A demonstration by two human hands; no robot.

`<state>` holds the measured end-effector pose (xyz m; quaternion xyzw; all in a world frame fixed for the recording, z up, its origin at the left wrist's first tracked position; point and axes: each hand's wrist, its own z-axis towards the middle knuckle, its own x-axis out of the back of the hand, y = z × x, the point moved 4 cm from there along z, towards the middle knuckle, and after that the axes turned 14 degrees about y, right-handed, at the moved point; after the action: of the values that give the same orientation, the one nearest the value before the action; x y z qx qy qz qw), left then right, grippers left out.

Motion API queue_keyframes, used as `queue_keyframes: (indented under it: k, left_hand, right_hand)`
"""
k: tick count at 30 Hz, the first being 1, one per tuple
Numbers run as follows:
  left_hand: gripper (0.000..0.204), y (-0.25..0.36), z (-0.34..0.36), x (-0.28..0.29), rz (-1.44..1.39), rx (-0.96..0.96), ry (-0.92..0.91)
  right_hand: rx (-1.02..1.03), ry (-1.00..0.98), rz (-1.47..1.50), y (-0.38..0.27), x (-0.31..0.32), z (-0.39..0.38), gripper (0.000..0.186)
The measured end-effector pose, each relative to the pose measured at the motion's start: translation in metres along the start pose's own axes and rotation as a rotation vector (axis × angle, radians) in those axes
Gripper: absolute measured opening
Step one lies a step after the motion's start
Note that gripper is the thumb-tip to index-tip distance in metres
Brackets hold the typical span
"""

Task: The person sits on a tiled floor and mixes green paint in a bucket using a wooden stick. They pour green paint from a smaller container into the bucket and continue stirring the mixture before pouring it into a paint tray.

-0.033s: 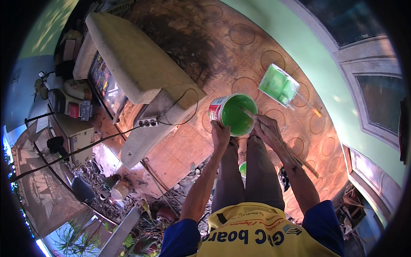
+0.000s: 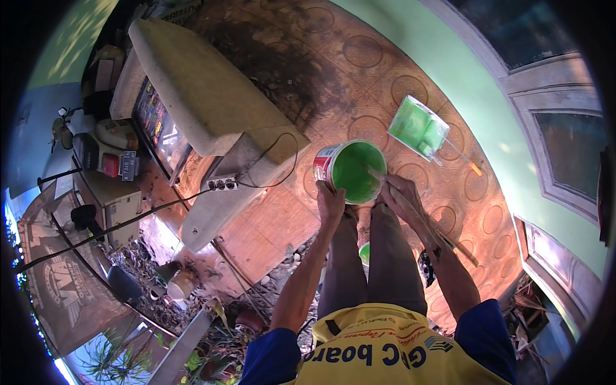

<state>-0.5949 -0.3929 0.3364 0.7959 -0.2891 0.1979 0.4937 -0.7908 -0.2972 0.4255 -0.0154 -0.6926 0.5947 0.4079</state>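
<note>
My left hand (image 2: 330, 202) grips the side of a white paint bucket with a red-and-white label (image 2: 326, 163), tilted so its green paint (image 2: 353, 163) faces me. My right hand (image 2: 401, 196) is closed on a light stirring stick (image 2: 375, 174) that reaches into the paint at the bucket's right side. Beyond it on the tiled floor lies a paint tray (image 2: 414, 122) coated in green, with a roller and its orange handle (image 2: 475, 168). Below, beside my legs, another green-filled container (image 2: 364, 255) is partly hidden. A wooden stick (image 2: 468, 255) shows behind my right forearm.
A large beige padded piece (image 2: 192, 83) stands at left with a power strip (image 2: 222, 182) and cables. A motorbike (image 2: 112, 144) and cabinet (image 2: 122, 212) are further left. Debris and plants (image 2: 218, 366) lie below. A green wall with framed windows (image 2: 564, 154) runs along the right.
The stirring stick in the paint and my right hand have shifted very slightly. The bucket and my left hand look unchanged.
</note>
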Motion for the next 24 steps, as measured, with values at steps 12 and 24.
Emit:
queue_keyframes:
  k: [12, 24]
  left_hand:
    - [0.031, -0.028, 0.013, 0.000, -0.287, 0.069, -0.027]
    - [0.027, 0.007, -0.003, -0.001, -0.602, 0.181, -0.131]
  right_hand:
    - [-0.033, 0.104, 0.056, -0.006, -0.011, 0.005, 0.034]
    - [0.133, -0.225, 0.156, -0.019, 0.001, 0.002, 0.027]
